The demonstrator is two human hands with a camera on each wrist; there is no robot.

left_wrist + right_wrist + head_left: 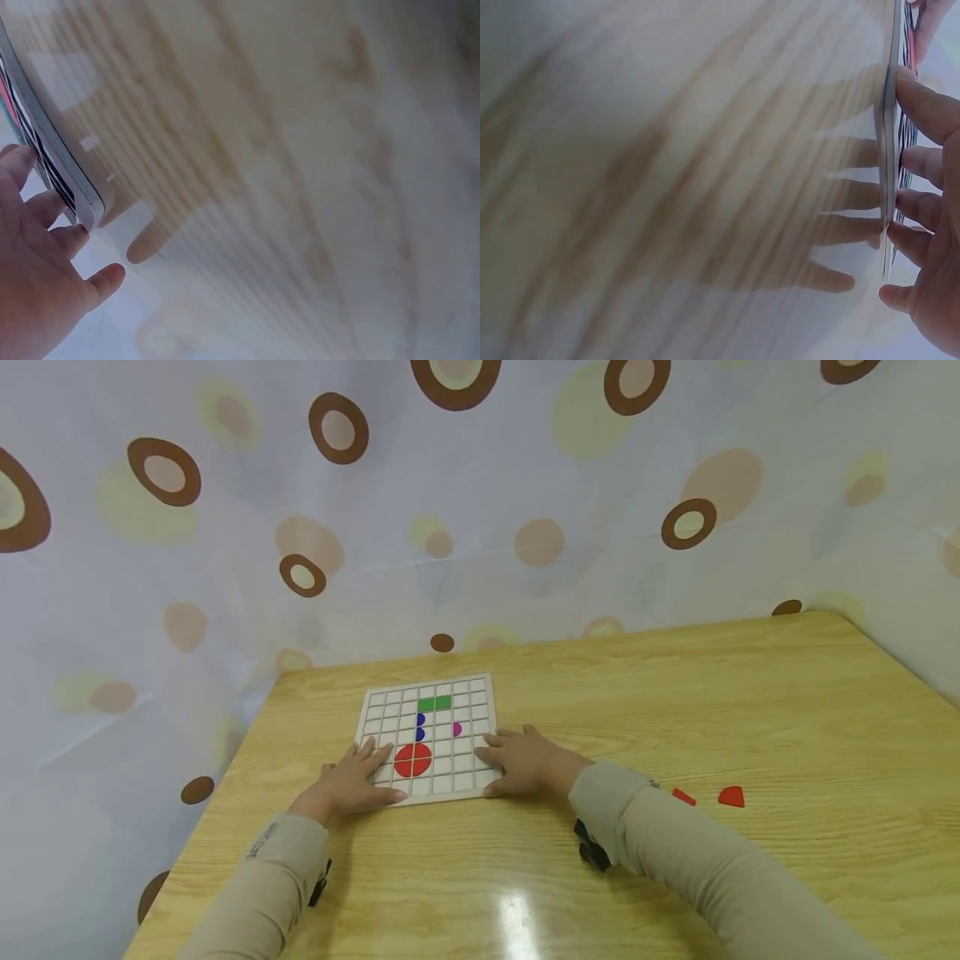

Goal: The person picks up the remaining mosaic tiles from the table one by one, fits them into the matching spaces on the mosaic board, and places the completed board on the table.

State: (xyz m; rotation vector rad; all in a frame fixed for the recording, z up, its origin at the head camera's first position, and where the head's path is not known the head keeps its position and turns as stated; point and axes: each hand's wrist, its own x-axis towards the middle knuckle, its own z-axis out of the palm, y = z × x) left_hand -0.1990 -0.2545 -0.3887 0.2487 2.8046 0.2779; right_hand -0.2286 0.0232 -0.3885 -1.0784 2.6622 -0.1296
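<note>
A white square grid board (459, 760) lies flat on the table. My left hand (354, 782) rests with spread fingers over its near left corner, the thumb along the front edge. On the near right corner rests my right hand (521, 762), fingers spread over the edge. Set in the grid are a red circle of quarter pieces (413, 760), two green squares (435, 702), two small blue half-rounds (420, 727) and one magenta half-round (457, 729). Both wrist views show the fingertips at the board's side edge (56, 135), seen nearly edge-on.
On the wooden table (450, 868), beyond my right forearm, lie a red quarter-round piece (732, 796) and a red piece (683, 797) partly behind the sleeve. A patterned curtain (480, 510) hangs behind the table's far edge.
</note>
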